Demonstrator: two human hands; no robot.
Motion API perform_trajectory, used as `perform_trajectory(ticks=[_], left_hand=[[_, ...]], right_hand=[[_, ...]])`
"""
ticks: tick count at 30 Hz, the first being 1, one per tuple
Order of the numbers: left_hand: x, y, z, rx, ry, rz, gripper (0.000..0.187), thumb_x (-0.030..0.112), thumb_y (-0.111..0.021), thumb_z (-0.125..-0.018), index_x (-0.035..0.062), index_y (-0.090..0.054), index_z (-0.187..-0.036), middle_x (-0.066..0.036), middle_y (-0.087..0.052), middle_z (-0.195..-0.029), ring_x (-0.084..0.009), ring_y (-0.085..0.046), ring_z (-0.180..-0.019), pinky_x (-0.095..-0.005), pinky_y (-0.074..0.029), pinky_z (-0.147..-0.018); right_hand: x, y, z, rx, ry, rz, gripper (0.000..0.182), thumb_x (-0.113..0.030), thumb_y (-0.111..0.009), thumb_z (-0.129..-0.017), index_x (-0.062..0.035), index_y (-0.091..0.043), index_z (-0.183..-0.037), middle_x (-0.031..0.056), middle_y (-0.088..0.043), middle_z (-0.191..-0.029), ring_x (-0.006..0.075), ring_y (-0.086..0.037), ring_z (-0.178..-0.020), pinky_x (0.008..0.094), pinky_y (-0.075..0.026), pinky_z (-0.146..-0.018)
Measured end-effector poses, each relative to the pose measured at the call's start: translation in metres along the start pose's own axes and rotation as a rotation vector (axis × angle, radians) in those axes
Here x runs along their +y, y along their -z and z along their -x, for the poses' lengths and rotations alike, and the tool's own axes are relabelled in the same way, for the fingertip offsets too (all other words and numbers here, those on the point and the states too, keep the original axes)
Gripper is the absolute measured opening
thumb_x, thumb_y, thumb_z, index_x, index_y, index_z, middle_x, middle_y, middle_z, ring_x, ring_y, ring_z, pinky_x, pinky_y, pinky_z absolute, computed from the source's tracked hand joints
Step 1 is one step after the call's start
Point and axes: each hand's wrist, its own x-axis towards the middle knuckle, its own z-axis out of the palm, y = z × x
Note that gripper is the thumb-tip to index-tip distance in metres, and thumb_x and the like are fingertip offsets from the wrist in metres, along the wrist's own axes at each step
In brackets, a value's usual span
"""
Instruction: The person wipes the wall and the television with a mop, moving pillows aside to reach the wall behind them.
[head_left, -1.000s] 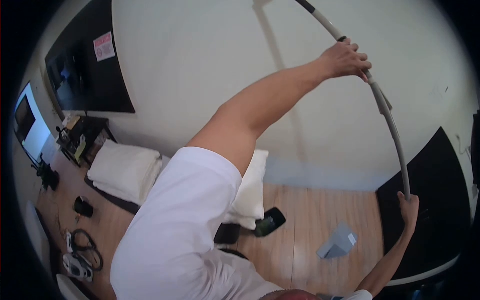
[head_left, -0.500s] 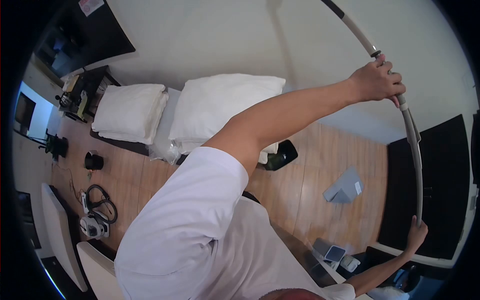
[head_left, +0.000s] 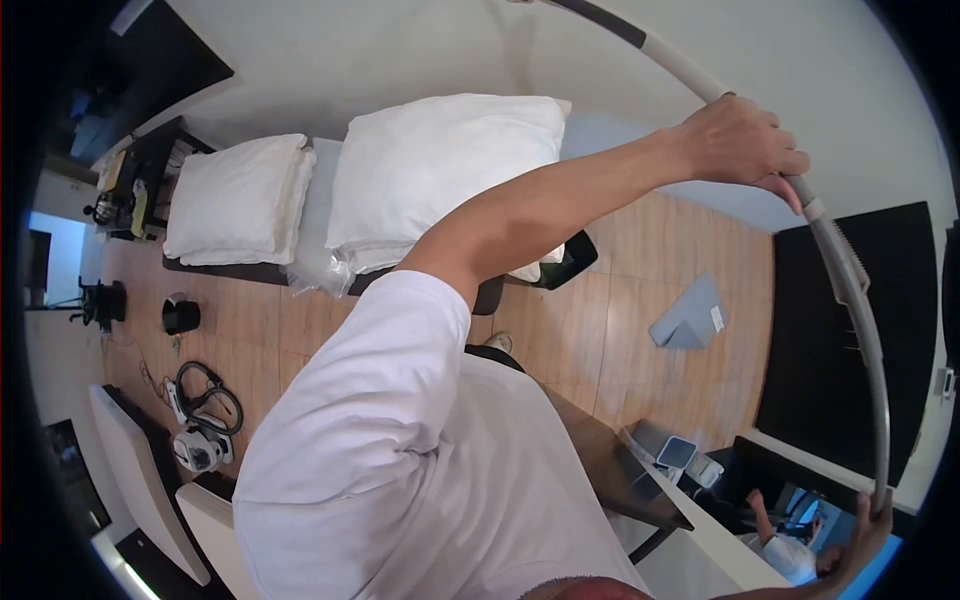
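A long grey-and-white pole (head_left: 855,310) runs from the top of the view down along the right side. It looks bent in the wide lens and has a dark section near its upper end and a ribbed piece partway down. My left hand (head_left: 742,145), on the outstretched arm, is closed round its upper part, back of the hand toward me. Near the lower right edge my right hand (head_left: 872,525) is closed on the pole's lower part. Its fingers are partly hidden, and the pole's upper end lies near the wall at the top edge.
White pillows (head_left: 445,175) lie on a low bed by the wall. On the wooden floor are a grey folded thing with a label (head_left: 690,312), a vacuum cleaner (head_left: 200,445) and a black bin (head_left: 181,316). A dark cabinet (head_left: 850,350) stands right; a table (head_left: 600,450) is beside me.
My right hand has moved down and right with the pole's lower end. The pole's upper part has swung left, and my left hand has turned round it. The whole view has shifted slightly.
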Motion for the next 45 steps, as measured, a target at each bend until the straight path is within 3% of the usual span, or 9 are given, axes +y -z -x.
perform_trajectory(ticks=[6,10,17,27,30,32,39,41,45], left_hand=[[-0.008,0.049,-0.044,0.173,0.086,0.063,0.063,0.082,-0.053,-0.081,0.0205,-0.065,-0.075,0.004,-0.060,-0.062,-0.0186,-0.066,-0.061,-0.0335,-0.048,-0.047],[-0.027,0.096,-0.061,0.144,0.160,0.067,0.066,0.084,-0.052,-0.080,0.0199,-0.067,-0.074,0.003,-0.060,-0.059,-0.0189,-0.067,-0.058,-0.0339,-0.048,-0.046],[-0.106,0.116,0.002,0.136,0.334,0.191,0.066,0.081,-0.062,-0.077,0.0154,-0.064,-0.068,0.003,-0.059,-0.054,-0.0225,-0.063,-0.050,-0.0362,-0.046,-0.044],[-0.199,0.085,0.163,0.029,0.520,0.380,0.055,0.065,-0.080,-0.076,0.0129,-0.063,-0.077,-0.005,-0.064,-0.062,-0.0299,-0.065,-0.061,-0.0442,-0.048,-0.056],[-0.231,0.067,0.211,-0.046,0.588,0.405,0.045,0.054,-0.080,-0.082,0.0121,-0.063,-0.079,-0.008,-0.066,-0.067,-0.0316,-0.066,-0.068,-0.0451,-0.048,-0.061],[-0.253,0.056,0.242,-0.244,0.739,0.358,0.026,0.034,-0.076,-0.086,0.0117,-0.064,-0.082,-0.011,-0.066,-0.071,-0.0342,-0.066,-0.074,-0.0460,-0.048,-0.067],[-0.308,0.013,0.350,-0.293,0.882,0.314,0.004,0.014,-0.068,-0.084,0.0119,-0.065,-0.085,-0.013,-0.066,-0.074,-0.0371,-0.064,-0.077,-0.0490,-0.047,-0.075],[-0.316,-0.005,0.378,-0.381,0.907,0.285,0.008,0.017,-0.069,-0.084,0.0131,-0.069,-0.090,-0.012,-0.070,-0.079,-0.0358,-0.068,-0.084,-0.0479,-0.048,-0.081],[-0.322,-0.033,0.421,-0.397,0.982,0.332,0.008,0.019,-0.069,-0.087,0.0144,-0.071,-0.094,-0.010,-0.072,-0.086,-0.0327,-0.069,-0.094,-0.0479,-0.045,-0.092]], right_hand=[[-0.070,0.164,0.046,0.185,0.218,0.110,0.033,-0.032,-0.058,-0.107,-0.0063,-0.077,-0.117,0.0123,-0.077,-0.105,0.0223,-0.068,-0.084,0.0403,-0.055,-0.084],[-0.112,0.258,0.046,0.387,0.265,0.045,0.072,-0.077,-0.067,-0.087,-0.0053,-0.074,-0.083,-0.0012,-0.050,-0.059,0.0106,-0.041,-0.052,0.0306,-0.031,-0.049],[-0.226,0.346,0.007,0.243,0.360,0.223,0.069,-0.069,-0.070,-0.089,-0.0014,-0.066,-0.076,-0.0023,-0.038,-0.059,0.0130,-0.031,-0.055,0.0340,-0.021,-0.052],[-0.428,0.260,-0.030,0.466,0.733,0.439,0.053,-0.058,-0.074,-0.091,-0.0074,-0.074,-0.077,-0.0028,-0.053,-0.053,0.0091,-0.044,-0.047,0.0293,-0.033,-0.046],[-0.501,0.233,-0.042,0.307,0.349,0.889,0.052,-0.059,-0.078,-0.087,-0.0095,-0.071,-0.070,-0.0011,-0.055,-0.052,0.0106,-0.045,-0.043,0.0287,-0.034,-0.044],[-0.523,0.211,-0.061,0.496,0.833,0.612,0.057,-0.064,-0.075,-0.085,-0.0112,-0.068,-0.066,0.0003,-0.055,-0.050,0.0118,-0.045,-0.041,0.0292,-0.033,-0.042],[-0.649,0.114,-0.090,0.605,1.066,0.689,0.063,-0.061,-0.061,-0.100,-0.0127,-0.053,-0.060,-0.0002,-0.046,-0.049,0.0119,-0.042,-0.040,0.0309,-0.034,-0.041],[-0.654,0.074,-0.102,0.476,0.679,0.522,0.066,-0.059,-0.066,-0.096,-0.0046,-0.068,-0.133,0.0187,-0.075,-0.111,0.0311,-0.073,-0.106,0.0445,-0.056,-0.090],[-0.704,0.041,-0.093,0.418,0.798,0.521,0.059,-0.065,-0.069,-0.090,-0.0086,-0.077,-0.106,0.0113,-0.072,-0.084,0.0305,-0.073,-0.082,0.0460,-0.056,-0.077]])
